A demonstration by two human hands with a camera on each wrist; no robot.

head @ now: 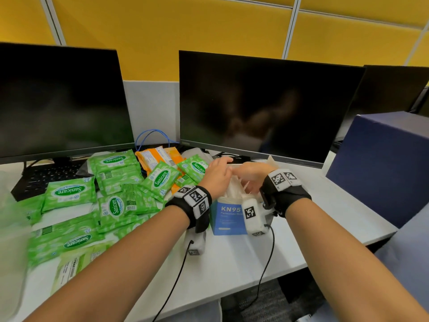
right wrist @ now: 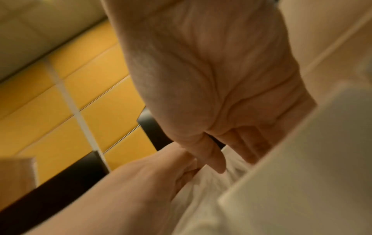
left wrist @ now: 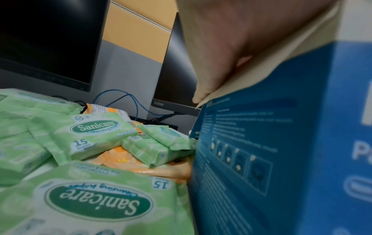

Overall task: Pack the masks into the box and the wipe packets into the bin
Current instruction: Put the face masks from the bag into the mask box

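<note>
The blue KN95 box point(head: 228, 216) stands open on the desk in front of me, and the left wrist view shows its side point(left wrist: 281, 143). A stack of white masks point(head: 235, 187) sticks out of its top. My left hand point(head: 221, 166) and right hand point(head: 242, 174) meet over the opening. In the right wrist view the right hand point(right wrist: 235, 162) pinches the masks point(right wrist: 211, 187) between thumb and fingers. The left hand point(right wrist: 187, 173) grips them from the other side. Green wipe packets point(head: 69, 190) lie scattered to the left, also in the left wrist view point(left wrist: 88, 135).
Orange packets point(head: 157, 159) lie among the green ones behind the box. Two dark monitors point(head: 262, 105) stand at the back, with a keyboard point(head: 39, 177) on the left. A navy container point(head: 380, 168) stands at the right. A translucent container point(head: 9, 224) is at the left edge.
</note>
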